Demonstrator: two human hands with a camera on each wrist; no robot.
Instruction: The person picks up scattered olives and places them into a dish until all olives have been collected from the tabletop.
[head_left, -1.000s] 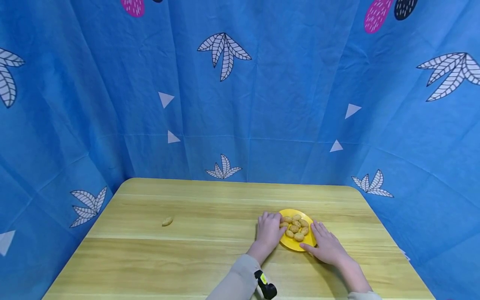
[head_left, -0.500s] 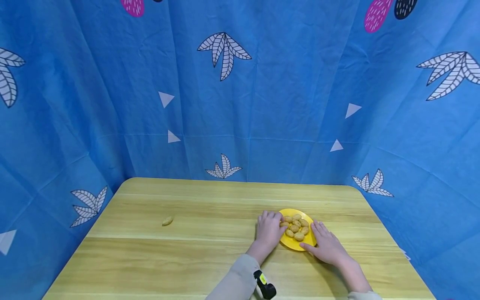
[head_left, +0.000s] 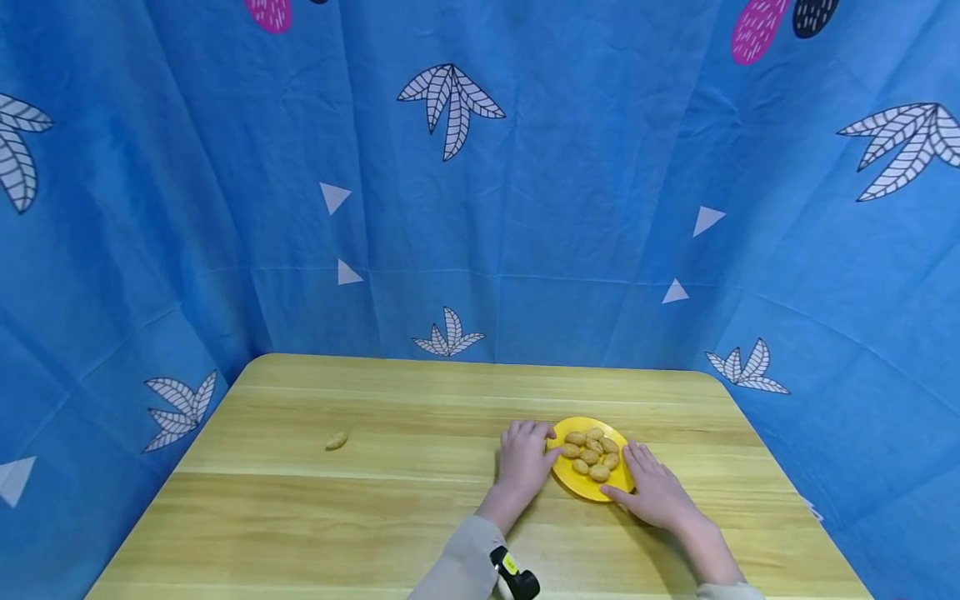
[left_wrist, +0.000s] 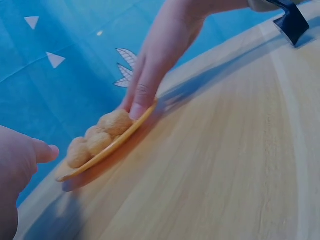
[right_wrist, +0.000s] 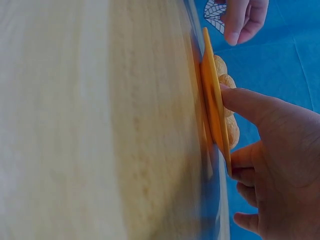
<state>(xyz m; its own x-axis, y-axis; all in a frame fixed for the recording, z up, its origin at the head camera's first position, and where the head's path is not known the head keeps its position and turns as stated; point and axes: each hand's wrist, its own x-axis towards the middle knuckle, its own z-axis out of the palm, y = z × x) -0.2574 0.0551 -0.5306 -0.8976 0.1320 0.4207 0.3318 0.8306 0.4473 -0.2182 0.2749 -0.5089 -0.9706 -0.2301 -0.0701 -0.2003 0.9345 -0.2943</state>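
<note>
On the right part of the table sits a round yellow plate [head_left: 573,486] bearing several tan, oval, rough-surfaced nut-like pieces [head_left: 590,457]. My left hand [head_left: 521,458] is just left of the plate, thumb and fingers loosely bent and holding nothing. In the left wrist view a gap separates its thumb [left_wrist: 46,151] from the plate's rim. My right hand [head_left: 656,493] lies against the right side of the plate, fingers fairly straight. Seen from the right wrist, its thumb [right_wrist: 245,103] rests over the rim while the other fingertips touch the plate's edge.
A single small tan piece [head_left: 337,441] lies far off on the left of the wooden table [head_left: 300,517]. Behind and on both sides hangs a blue patterned cloth [head_left: 570,208]. A black strap device [head_left: 515,573] is on the left sleeve.
My left hand has let go of the plate's left rim and moved a little to the left. The right hand and the plate stay where they were.
</note>
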